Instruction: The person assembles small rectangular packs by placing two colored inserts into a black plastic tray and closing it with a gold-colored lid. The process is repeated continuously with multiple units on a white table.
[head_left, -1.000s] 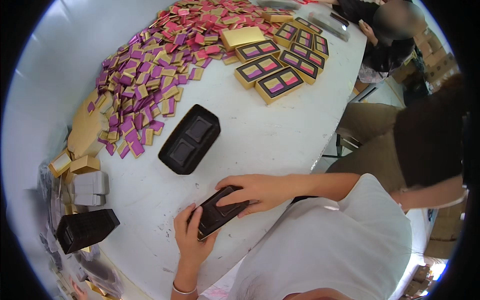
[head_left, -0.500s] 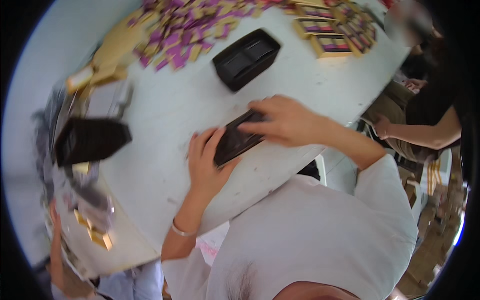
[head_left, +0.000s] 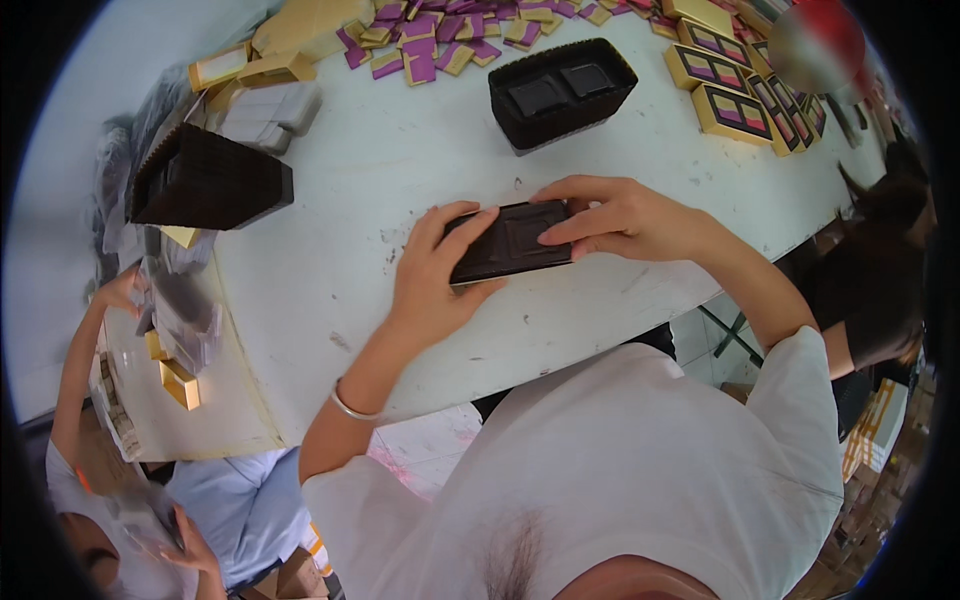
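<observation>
A dark brown plastic tray (head_left: 490,248) with two square recesses lies on the white table in front of me, with a thin pale edge showing beneath it. My left hand (head_left: 430,275) grips its left end, fingers over the top and thumb along the near side. At the other end, my right hand (head_left: 635,222) holds the far corner and near edge, with a finger on the right recess. Just beyond stands a stack of similar trays (head_left: 560,128). Another dark tray stack (head_left: 225,185) is to the left, lying on its side.
Purple-and-gold packets (head_left: 418,55) are heaped at the far edge. Gold boxes (head_left: 735,112) with colored pieces inside sit at the far right. Open gold boxes (head_left: 180,385) and clear plastic pieces lie at the left, near a co-worker's hand (head_left: 122,292). Another person sits at the right.
The view has shifted, and the tray now lies more level across it. My right hand's fingers have moved from over the tray's top toward its right end. Both hands stay on it.
</observation>
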